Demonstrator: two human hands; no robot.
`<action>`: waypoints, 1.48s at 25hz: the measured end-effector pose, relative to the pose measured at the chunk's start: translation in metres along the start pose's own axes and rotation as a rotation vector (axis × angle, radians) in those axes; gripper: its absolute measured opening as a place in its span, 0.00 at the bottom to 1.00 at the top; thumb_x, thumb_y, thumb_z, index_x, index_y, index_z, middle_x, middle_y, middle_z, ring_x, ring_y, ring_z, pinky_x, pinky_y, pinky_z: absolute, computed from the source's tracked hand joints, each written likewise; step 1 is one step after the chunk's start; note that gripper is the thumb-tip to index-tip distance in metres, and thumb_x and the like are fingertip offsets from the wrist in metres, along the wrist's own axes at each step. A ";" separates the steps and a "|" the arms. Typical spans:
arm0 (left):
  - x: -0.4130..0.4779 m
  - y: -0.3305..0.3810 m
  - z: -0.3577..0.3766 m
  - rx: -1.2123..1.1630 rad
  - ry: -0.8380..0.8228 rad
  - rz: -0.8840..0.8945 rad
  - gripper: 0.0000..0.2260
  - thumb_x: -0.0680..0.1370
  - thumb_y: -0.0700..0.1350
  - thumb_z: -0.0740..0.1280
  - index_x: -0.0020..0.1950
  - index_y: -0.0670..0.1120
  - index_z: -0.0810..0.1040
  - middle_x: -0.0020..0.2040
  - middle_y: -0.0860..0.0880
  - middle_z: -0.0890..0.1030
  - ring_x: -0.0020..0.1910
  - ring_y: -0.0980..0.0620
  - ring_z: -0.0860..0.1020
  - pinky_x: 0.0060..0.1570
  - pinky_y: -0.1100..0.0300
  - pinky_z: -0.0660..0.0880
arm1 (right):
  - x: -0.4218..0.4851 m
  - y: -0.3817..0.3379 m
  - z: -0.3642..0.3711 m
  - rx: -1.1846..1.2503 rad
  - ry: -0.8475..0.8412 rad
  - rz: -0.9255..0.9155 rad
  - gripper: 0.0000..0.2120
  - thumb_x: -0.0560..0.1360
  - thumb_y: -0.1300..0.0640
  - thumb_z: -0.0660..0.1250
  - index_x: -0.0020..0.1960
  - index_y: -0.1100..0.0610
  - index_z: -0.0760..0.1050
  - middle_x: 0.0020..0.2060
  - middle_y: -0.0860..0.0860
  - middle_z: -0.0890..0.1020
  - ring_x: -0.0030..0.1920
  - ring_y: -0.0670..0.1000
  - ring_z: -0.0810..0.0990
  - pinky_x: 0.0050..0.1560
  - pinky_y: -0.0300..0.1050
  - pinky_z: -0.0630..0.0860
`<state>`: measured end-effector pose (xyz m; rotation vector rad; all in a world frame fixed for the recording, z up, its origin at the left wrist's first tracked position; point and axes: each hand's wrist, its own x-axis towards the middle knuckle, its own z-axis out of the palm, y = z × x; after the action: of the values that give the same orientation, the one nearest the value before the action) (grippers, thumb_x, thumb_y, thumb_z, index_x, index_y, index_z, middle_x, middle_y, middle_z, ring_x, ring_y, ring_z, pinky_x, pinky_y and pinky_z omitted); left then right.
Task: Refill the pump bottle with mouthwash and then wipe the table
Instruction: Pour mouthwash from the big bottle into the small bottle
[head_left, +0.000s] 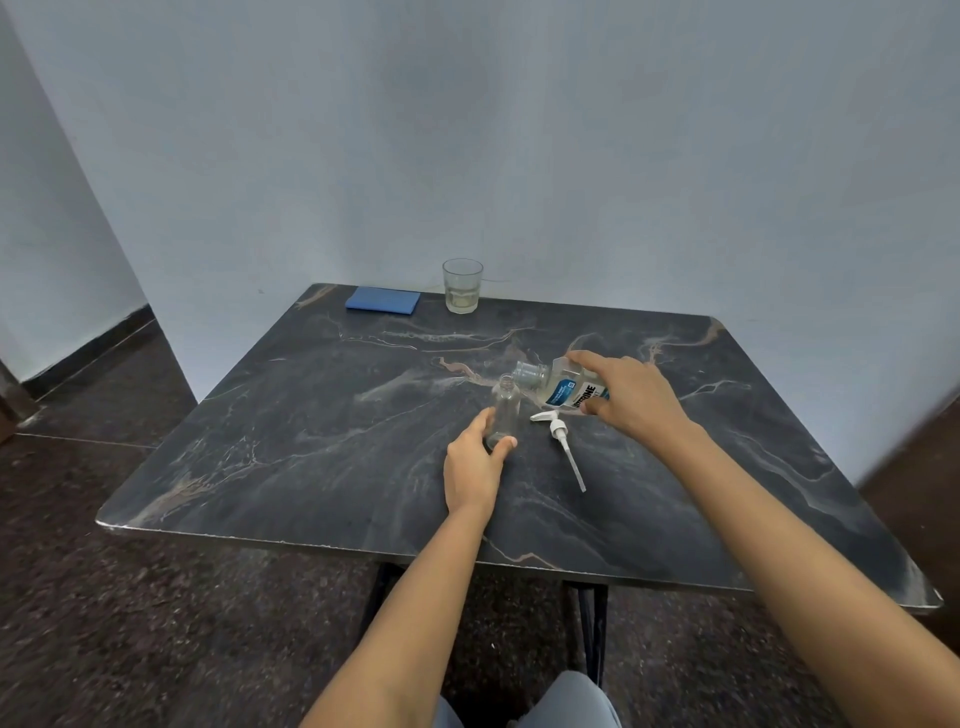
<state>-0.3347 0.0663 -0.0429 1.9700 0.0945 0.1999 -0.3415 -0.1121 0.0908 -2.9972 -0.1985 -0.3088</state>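
- Presently, the pump bottle (506, 408) stands upright near the middle of the surface (311, 415), with its mouth uncovered at the top.
- The left hand (474, 465) grips the lower part of the pump bottle: thumb on the right side, fingers curled round the left side.
- The right hand (631, 395) is clamped on the mouthwash bottle (563, 388) from above, fingers wrapped over its labelled body.
- The mouthwash bottle is tipped almost onto its side. Its threaded neck points left and sits just beside the pump bottle's mouth, slightly above it. Contact between the two cannot be confirmed.
- Flow of liquid cannot be confirmed, nor can the fill level of the pump bottle.
- The white pump head (559, 428), with its dip tube attached, lies flat on the surface just right of the pump bottle. The tube points toward the near edge.
- A glass (462, 286) stands upright at the far edge and holds a little pale liquid.
- A folded blue cloth (383, 300) lies flat to the left of the glass, apart from it and well apart from both hands.
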 end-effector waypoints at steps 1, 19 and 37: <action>0.000 0.000 0.000 0.001 0.000 -0.001 0.25 0.75 0.46 0.71 0.71 0.52 0.71 0.66 0.51 0.78 0.65 0.53 0.75 0.67 0.54 0.70 | 0.000 0.000 -0.001 -0.008 -0.001 -0.003 0.30 0.74 0.54 0.70 0.72 0.44 0.64 0.59 0.52 0.81 0.59 0.55 0.76 0.61 0.53 0.69; 0.002 -0.001 0.001 0.002 0.002 -0.021 0.25 0.75 0.47 0.72 0.72 0.51 0.71 0.66 0.50 0.77 0.66 0.52 0.75 0.68 0.51 0.70 | 0.005 -0.008 -0.014 -0.130 -0.035 -0.012 0.28 0.75 0.55 0.67 0.72 0.43 0.62 0.61 0.51 0.79 0.60 0.56 0.76 0.61 0.54 0.68; 0.001 -0.001 0.000 0.016 0.001 -0.020 0.25 0.75 0.48 0.71 0.71 0.53 0.71 0.65 0.49 0.78 0.65 0.51 0.75 0.66 0.49 0.71 | 0.003 -0.011 -0.017 -0.148 -0.052 -0.006 0.28 0.75 0.55 0.67 0.72 0.43 0.62 0.58 0.52 0.81 0.57 0.56 0.79 0.59 0.52 0.71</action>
<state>-0.3336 0.0673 -0.0438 1.9838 0.1168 0.1875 -0.3436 -0.1030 0.1094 -3.1544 -0.1978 -0.2563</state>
